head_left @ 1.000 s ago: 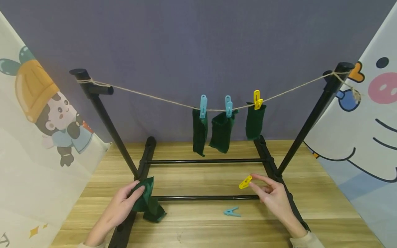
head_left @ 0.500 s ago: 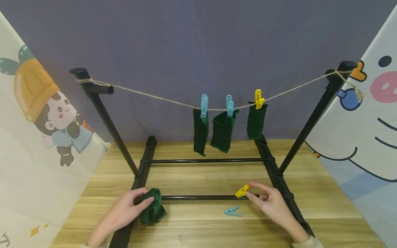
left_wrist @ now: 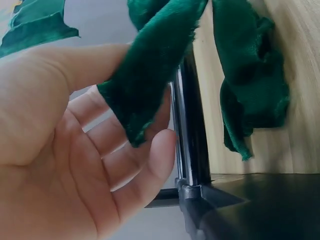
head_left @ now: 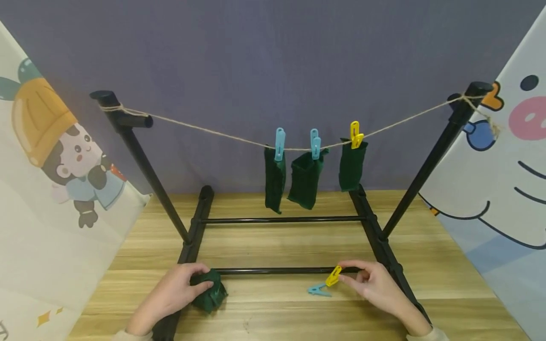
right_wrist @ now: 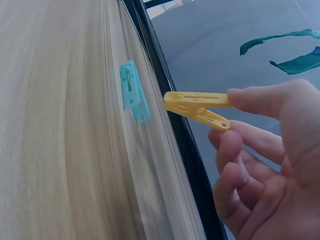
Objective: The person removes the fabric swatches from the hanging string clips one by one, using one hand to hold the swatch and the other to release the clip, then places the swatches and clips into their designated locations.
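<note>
My left hand (head_left: 175, 290) pinches a dark green cloth (head_left: 210, 294) over the near left of the black rack. In the left wrist view, the cloth (left_wrist: 155, 65) hangs in folds from between thumb and fingers. Thumb and fingertips of my right hand (head_left: 376, 285) hold a yellow clothespin (head_left: 333, 276) by its handle ends, just above the near crossbar. Its biting end is closed in the right wrist view. Close to it, a light blue clothespin (head_left: 317, 291) lies on the wooden table. Three green cloths hang from the string, the left one (head_left: 274, 182) and middle one (head_left: 306, 182) under blue clothespins, the right one (head_left: 352, 166) under a yellow clothespin.
A twine line (head_left: 204, 129) sags between the rack's left post (head_left: 145, 166) and right post (head_left: 431, 166). Two black crossbars, the nearer one (head_left: 273, 271) between the hands, join the base rails. Cartoon-printed panels stand at both sides, with a grey backdrop (head_left: 273, 71) behind.
My right hand has lowered the yellow clothespin toward the blue one. My left hand has moved slightly right and down, and the cloth in it has bunched up.
</note>
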Motion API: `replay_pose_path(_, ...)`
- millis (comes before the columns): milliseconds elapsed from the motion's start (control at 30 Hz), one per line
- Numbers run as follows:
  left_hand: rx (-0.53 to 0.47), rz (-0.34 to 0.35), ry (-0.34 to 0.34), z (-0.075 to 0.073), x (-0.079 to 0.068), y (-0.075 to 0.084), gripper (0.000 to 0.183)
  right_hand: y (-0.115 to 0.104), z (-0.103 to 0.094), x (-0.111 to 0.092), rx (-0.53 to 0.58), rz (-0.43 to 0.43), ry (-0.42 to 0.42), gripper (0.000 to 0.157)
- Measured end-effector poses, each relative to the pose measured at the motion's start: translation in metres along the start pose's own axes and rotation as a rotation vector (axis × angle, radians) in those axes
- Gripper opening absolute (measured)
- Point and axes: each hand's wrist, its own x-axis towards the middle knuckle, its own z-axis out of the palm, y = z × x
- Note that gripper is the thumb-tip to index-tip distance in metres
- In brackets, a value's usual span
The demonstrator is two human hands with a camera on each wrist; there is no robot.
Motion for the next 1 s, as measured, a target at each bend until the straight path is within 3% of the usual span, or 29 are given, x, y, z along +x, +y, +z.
replay_pose_path(200, 0.051, -0.034, -0.046, 0.008, 0.004, -0.002, 0.021, 0.003, 0.002, 0.0, -0.046, -0.03, -0.064, 0.036)
replay_pose_path(533, 0.071, -0.111, -0.037, 0.016, 0.005, -0.003, 0.025, 0.005, 0.002, -0.001, -0.063, -0.012, -0.15, 0.037)
replay_pose_path(1000, 0.084, -0.059, -0.058, 0.009, 0.006, 0.002, 0.03, 0.012, 0.006, -0.002, -0.075, -0.016, -0.219, 0.035)
